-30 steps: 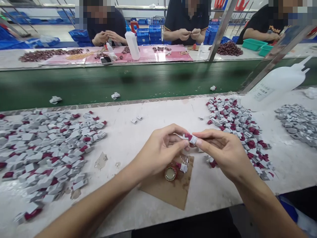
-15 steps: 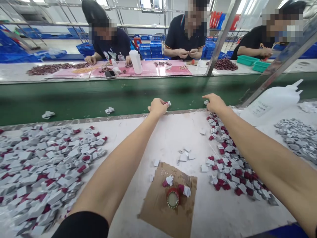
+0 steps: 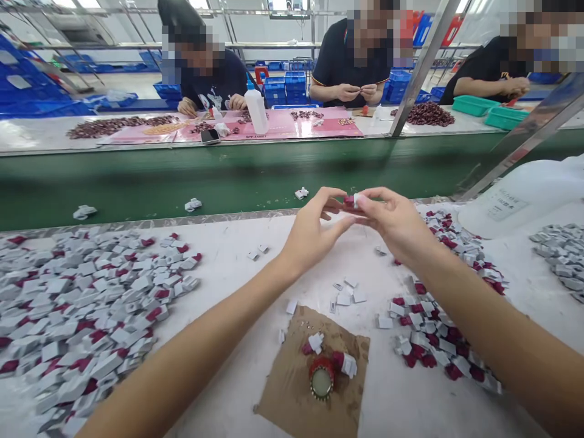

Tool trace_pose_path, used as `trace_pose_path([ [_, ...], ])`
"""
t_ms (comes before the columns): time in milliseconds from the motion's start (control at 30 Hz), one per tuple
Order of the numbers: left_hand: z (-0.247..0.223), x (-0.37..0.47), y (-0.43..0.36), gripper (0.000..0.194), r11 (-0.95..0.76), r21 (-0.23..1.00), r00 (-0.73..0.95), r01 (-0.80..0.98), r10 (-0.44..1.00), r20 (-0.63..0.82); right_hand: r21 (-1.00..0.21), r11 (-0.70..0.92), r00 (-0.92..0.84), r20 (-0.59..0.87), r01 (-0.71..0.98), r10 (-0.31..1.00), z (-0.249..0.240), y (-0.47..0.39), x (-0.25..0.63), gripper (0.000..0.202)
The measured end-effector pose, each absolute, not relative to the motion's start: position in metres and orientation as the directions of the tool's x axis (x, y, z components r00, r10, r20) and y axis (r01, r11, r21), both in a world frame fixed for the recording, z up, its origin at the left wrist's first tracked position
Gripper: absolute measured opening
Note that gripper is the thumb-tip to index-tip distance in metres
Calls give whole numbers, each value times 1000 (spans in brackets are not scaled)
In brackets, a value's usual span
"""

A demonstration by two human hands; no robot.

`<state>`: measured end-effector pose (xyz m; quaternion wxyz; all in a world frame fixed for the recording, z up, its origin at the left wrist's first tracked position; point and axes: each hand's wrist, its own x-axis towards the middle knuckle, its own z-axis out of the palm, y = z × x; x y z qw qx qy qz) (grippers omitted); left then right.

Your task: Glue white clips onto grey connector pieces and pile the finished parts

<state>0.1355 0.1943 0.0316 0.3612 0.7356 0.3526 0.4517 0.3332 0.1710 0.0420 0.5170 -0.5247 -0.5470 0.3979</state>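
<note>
Fingers (image 3: 379, 193) of the right hand (image 3: 396, 220) now pinch a maroon-and-grey piece (image 3: 351, 201) in the head view, over the belt-side edge of the table (image 3: 228, 258); the left hand (image 3: 314, 224) is at its maroon end, whether gripping I cannot tell; half a second ago both hands were apart by the green belt (image 3: 246, 176); a pale piece (image 3: 302, 193) now lies where the left reached, so one placing looks done; on cardboard (image 3: 288, 392) sits a metal-rimmed cap (image 3: 322, 382), contents unclear; the labelled bottle (image 3: 506, 207) hides its level; the green tray's (image 3: 472, 108) inside is hidden.
</note>
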Motion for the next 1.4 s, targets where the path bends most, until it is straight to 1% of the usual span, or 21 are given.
trace_pose_path([
  [67, 34, 133, 173, 11, -538, 838, 331, 98, 811, 482, -991, 117, 88, 122, 61, 989, 44, 143, 322, 49],
  [100, 35, 131, 164, 5, -530, 843, 329, 86, 814, 478, -993, 114, 96, 118, 43, 988, 46, 130, 318, 48],
  [133, 35, 128, 156, 3, -506, 859, 336, 78, 825, 455, -991, 119, 101, 124, 62, 987, 47, 119, 316, 47],
  [233, 34, 117, 133, 4, -336, 941, 412, 36, 863, 292, -968, 146, 81, 166, 205, 983, 49, 88, 317, 42],
  [333, 31, 108, 107, 7, -126, 992, 525, 25, 846, 95, -959, 129, -3, 132, 252, 991, 44, 60, 320, 35],
  [400, 31, 102, 92, 9, -65, 996, 585, 67, 811, 14, -946, 146, -63, 134, 288, 989, 39, 42, 322, 29],
  [433, 30, 98, 87, 11, -76, 991, 602, 110, 798, -6, -932, 164, -71, 149, 323, 986, 37, 34, 322, 26],
  [500, 29, 87, 82, 16, -191, 949, 579, 250, 815, 11, -903, 179, -47, 174, 390, 984, 31, 17, 324, 22],
  [533, 27, 79, 84, 19, -262, 896, 519, 358, 854, 42, -893, 169, -21, 176, 417, 984, 29, 9, 324, 21],
  [567, 24, 69, 88, 22, -303, 820, 419, 486, 904, 85, -887, 156, 6, 176, 434, 984, 25, 0, 325, 21],
  [600, 21, 58, 95, 25, -295, 734, 292, 611, 946, 137, -885, 147, 29, 178, 442, 984, 22, -8, 324, 21],
  [633, 17, 47, 102, 26, -232, 649, 149, 725, 972, 182, -884, 144, 44, 182, 445, 982, 18, -17, 323, 21],
  [667, 13, 37, 111, 28, -148, 600, 32, 786, 979, 199, -883, 147, 52, 190, 446, 980, 15, -25, 321, 20],
  [700, 8, 27, 120, 30, -89, 576, -42, 813, 977, 210, -881, 158, 55, 203, 445, 978, 12, -32, 317, 19],
  [733, 3, 18, 127, 27, -50, 560, -85, 827, 973, 214, -880, 175, 49, 219, 442, 975, 10, -39, 312, 17],
  [800, -7, 7, 139, 18, -29, 554, -96, 832, 976, 196, -874, 221, 12, 250, 433, 968, 7, -49, 301, 16],
  [867, -14, 2, 144, 10, -46, 567, -64, 823, 983, 173, -869, 263, -33, 275, 419, 961, 7, -55, 290, 18],
  [1033, -17, 5, 135, 5, -127, 629, 12, 767, 983, 185, -850, 316, -103, 301, 422, 948, 5, -61, 275, 20],
  [1267, -15, 8, 103, 12, -224, 679, 116, 699, 973, 200, -774, 403, -156, 377, 488, 913, 3, -64, 270, 22],
  [1400, -12, 4, 94, 27, -263, 698, 203, 666, 964, 169, -770, 411, -176, 374, 488, 911, 5, -63, 267, 22],
])
